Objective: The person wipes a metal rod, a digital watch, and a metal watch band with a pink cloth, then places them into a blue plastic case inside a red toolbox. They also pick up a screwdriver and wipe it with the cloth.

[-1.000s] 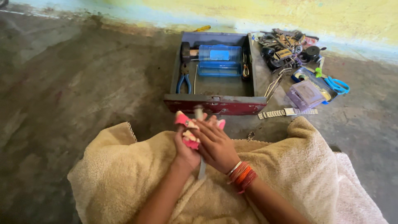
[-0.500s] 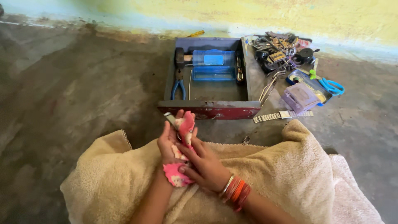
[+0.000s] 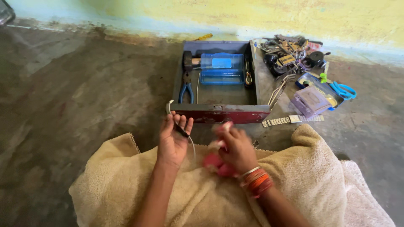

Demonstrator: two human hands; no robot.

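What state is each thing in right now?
Left hand: palm up, holding a thin band.
Right hand: blurred, on a pink thing.
Toolbox: open.
Blue case: shut, inside toolbox.
Pliers: lying in toolbox.
Metal strap: flat on floor.

A metal tool tray (image 3: 219, 112) on the floor holds blue-handled pliers (image 3: 186, 89) and a clear blue box (image 3: 222, 68). Scissors (image 3: 343, 90) and a metal watch strap (image 3: 292, 120) lie right of it.

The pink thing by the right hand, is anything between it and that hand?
Nothing visible does. The right hand rests directly on the pink thing, which lies blurred on the beige towel; the left hand is apart, holding a thin strap.
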